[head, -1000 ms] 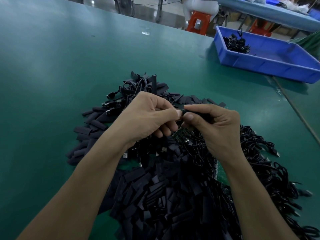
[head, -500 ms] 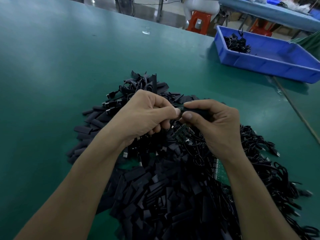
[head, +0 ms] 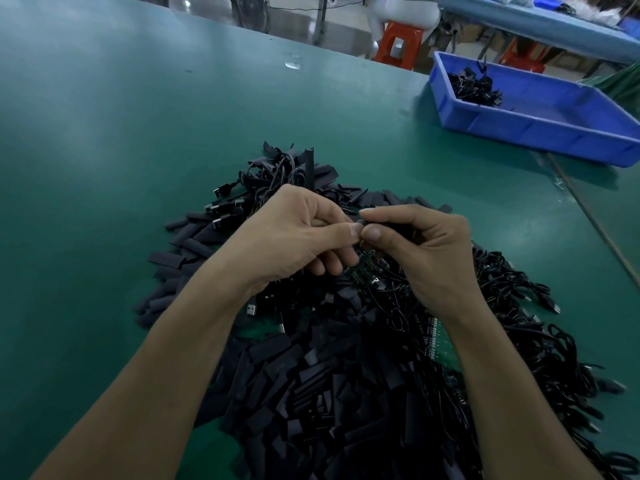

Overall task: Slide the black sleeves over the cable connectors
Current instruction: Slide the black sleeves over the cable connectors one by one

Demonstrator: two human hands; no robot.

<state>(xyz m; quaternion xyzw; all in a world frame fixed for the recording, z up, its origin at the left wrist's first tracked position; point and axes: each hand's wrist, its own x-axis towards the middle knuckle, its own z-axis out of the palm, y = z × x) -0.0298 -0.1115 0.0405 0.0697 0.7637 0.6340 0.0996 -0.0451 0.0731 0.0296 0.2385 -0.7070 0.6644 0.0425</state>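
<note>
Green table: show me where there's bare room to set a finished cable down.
Bare table lies left of the sleeve pile, out to the far edge. Another bare strip runs between the pile and the blue bin. Crowded: the near middle, covered by sleeves and tangled cables.

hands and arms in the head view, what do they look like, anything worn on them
Both the left hand and the right hand are bare: no gloves, no rings in view. The left forearm and right forearm are bare too, with no sleeve, watch or wristband as far as the frame shows. The thumbnails that show are short and unpainted.
</note>
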